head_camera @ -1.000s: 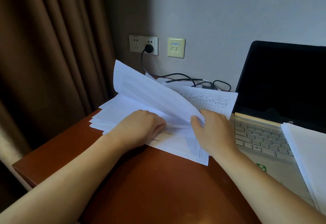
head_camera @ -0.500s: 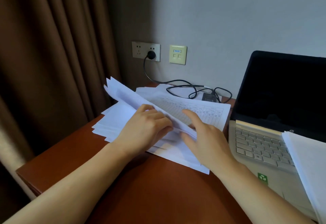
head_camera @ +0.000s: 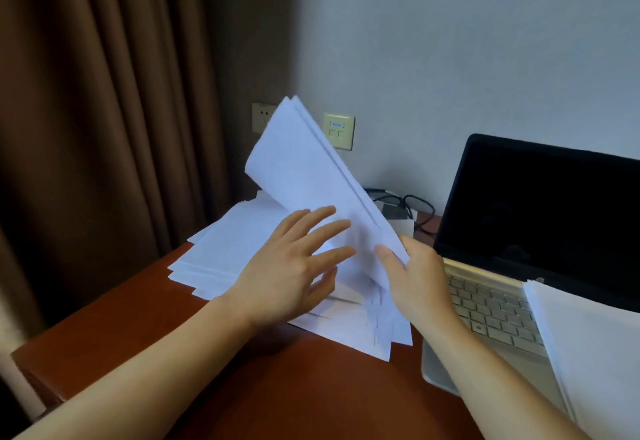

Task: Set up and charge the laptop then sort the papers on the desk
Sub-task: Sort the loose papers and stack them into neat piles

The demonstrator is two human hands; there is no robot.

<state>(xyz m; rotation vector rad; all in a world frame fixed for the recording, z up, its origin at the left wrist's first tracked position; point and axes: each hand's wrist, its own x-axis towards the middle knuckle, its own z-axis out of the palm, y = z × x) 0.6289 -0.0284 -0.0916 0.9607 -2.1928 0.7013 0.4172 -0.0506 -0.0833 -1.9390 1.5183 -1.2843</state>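
Sheets (head_camera: 304, 176) now raised steeply beside laptop (head_camera: 540, 218), pinched by right hand (head_camera: 419, 280); left hand (head_camera: 291, 273) spread. Light, floppy: edge grip judged best.

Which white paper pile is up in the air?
The tilted white paper sheaf pinched by the right hand; the others lie flat on brown desk and silver laptop.

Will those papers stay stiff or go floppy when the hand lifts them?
Probably floppy: the lifted sheets curl at their left edge while the right hand pinches one corner. Likely slippery too, since the pile on the desk lies fanned out unevenly.
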